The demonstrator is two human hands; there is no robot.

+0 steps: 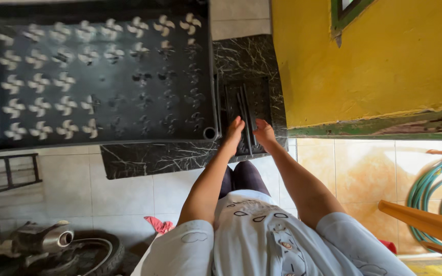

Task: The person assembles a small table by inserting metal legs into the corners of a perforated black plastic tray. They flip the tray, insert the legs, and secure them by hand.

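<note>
Both my arms reach forward to a small black plastic piece with upright ridges (246, 99) that stands against a black marbled surface (241, 56). My left hand (234, 132) lies on its left side with the fingers together along a ridge. My right hand (265, 133) curls onto its lower right edge. Right beside the piece, to the left, is a large black plastic panel with several pinwheel-shaped cut-outs (103, 76); its round corner tube (210, 133) is close to my left hand.
A yellow wall (364, 56) with a worn green base strip stands at the right. An orange plastic chair (436, 220) and a coiled green hose (431, 184) are at the lower right. A motorcycle exhaust (47, 236), a tyre (103, 255) and a red cloth (159, 224) lie at the lower left on pale tiles.
</note>
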